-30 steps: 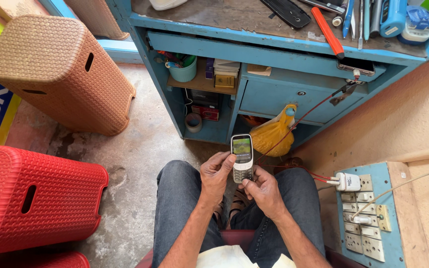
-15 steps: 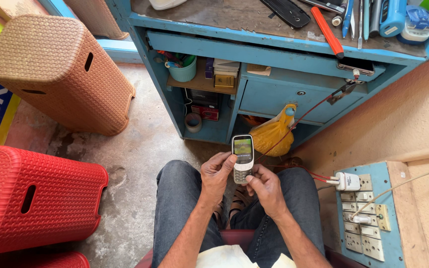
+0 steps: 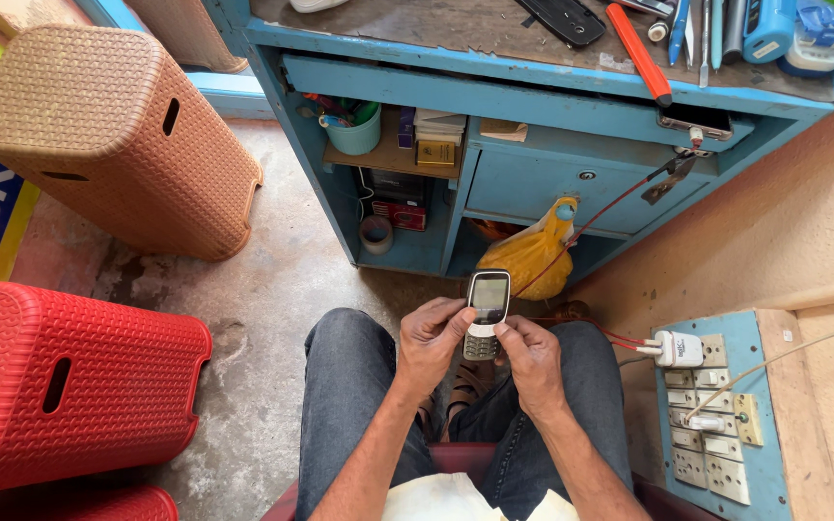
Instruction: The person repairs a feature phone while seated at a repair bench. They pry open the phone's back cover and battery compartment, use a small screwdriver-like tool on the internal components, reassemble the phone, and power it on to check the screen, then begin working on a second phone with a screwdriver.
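Seated over his knees, the person pinches a small keypad phone [image 3: 486,315] upright between both hands: left hand [image 3: 431,340] curled round its left side, right hand [image 3: 530,352] gripping its lower right. Beyond hangs a yellow bag [image 3: 538,253] at the blue workbench [image 3: 494,87], whose front edge carries a red-handled screwdriver [image 3: 638,54].

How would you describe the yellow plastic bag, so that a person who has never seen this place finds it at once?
Start at the big blue wooden workbench at the top of the view and go down to its drawer front. The yellow plastic bag hangs just below it, above the small grey keypad phone held in both hands. It is the only soft, crumpled yellow thing there.
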Tool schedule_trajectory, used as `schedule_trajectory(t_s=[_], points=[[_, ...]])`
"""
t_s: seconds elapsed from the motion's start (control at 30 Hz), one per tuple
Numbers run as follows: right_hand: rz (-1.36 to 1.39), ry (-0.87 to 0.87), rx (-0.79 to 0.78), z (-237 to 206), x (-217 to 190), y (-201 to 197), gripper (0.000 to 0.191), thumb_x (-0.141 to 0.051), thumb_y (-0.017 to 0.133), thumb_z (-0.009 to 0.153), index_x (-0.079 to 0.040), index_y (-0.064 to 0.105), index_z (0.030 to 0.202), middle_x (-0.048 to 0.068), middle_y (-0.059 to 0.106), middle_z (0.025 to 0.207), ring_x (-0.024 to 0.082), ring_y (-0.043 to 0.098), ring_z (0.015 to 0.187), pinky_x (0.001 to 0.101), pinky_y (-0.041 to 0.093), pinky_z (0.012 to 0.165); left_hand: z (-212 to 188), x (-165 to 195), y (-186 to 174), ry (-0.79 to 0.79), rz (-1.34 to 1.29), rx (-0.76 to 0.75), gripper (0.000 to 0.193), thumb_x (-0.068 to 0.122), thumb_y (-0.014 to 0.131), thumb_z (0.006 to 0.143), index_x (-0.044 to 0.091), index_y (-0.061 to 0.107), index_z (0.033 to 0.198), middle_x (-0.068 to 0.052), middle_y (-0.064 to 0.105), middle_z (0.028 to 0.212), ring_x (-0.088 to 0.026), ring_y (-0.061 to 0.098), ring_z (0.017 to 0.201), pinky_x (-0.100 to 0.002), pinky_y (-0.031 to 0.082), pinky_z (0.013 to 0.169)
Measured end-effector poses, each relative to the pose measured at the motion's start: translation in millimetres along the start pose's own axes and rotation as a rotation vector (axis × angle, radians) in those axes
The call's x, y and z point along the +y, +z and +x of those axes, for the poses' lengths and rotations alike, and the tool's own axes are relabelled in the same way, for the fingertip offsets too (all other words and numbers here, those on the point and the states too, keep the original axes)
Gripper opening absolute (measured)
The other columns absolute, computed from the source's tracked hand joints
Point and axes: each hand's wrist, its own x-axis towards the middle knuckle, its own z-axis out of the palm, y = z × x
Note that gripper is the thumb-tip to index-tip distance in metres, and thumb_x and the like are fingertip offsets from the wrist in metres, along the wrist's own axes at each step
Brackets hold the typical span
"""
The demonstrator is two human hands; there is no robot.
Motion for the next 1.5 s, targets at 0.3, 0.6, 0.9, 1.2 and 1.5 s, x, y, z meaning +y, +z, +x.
schedule_trajectory(t_s=[0.3, 0.6, 0.9, 1.2, 1.5], points=[[0.010, 0.048, -0.169, -2.6, -5.5, 3.8, 0.023, -0.017, 0.059, 0.095, -0.001, 0.071, 0.106, 0.004, 0.070, 0.087, 0.010, 0.061, 0.076, 0.0260, 0.051, 0.066, 0.2, 1.0, -2.7, -0.124, -0.223, 0.083, 0.024, 0.017, 0.072, 0.098, -0.003, 0.077, 0.111, -0.002, 0.070, 0.098, -0.009, 0.065, 0.089, -0.024, 0.053, 0.078], [-0.021, 0.096, -0.231, -3.1, -0.6, 7.5, 0.021, -0.006, 0.062, 0.090, 0.001, 0.067, 0.110, 0.005, 0.071, 0.088, 0.009, 0.062, 0.073, 0.0256, 0.052, 0.065, 1.5, 0.2, -4.8, -0.135, -0.286, 0.141, 0.024, 0.016, 0.072, 0.098, -0.004, 0.076, 0.111, -0.003, 0.070, 0.100, -0.010, 0.065, 0.089, -0.024, 0.053, 0.077], [0.007, 0.105, -0.181, -0.5, 8.9, 3.0, 0.016, -0.003, 0.061, 0.090, 0.003, 0.068, 0.103, 0.007, 0.071, 0.084, 0.011, 0.063, 0.068, 0.0270, 0.053, 0.063, 0.2, -3.3, -3.3, -0.095, -0.263, 0.084, 0.025, 0.015, 0.072, 0.099, -0.005, 0.075, 0.114, -0.003, 0.068, 0.100, -0.009, 0.064, 0.089, -0.024, 0.053, 0.078], [0.006, 0.096, -0.194, -3.3, 6.7, 6.3, 0.016, -0.004, 0.061, 0.090, 0.001, 0.068, 0.105, 0.006, 0.071, 0.086, 0.009, 0.063, 0.071, 0.0266, 0.055, 0.064, 1.5, -3.7, -4.6, -0.113, -0.273, 0.102, 0.026, 0.017, 0.072, 0.098, -0.003, 0.076, 0.114, -0.003, 0.068, 0.099, -0.009, 0.064, 0.089, -0.024, 0.054, 0.076], [-0.014, 0.092, -0.201, -3.3, 6.1, 5.1, 0.014, -0.004, 0.062, 0.093, 0.002, 0.068, 0.104, 0.006, 0.072, 0.086, 0.010, 0.063, 0.068, 0.0256, 0.055, 0.063, 1.8, -1.7, -4.0, -0.091, -0.277, 0.095, 0.026, 0.018, 0.072, 0.099, -0.003, 0.076, 0.114, -0.003, 0.069, 0.100, -0.009, 0.065, 0.090, -0.024, 0.055, 0.077]])
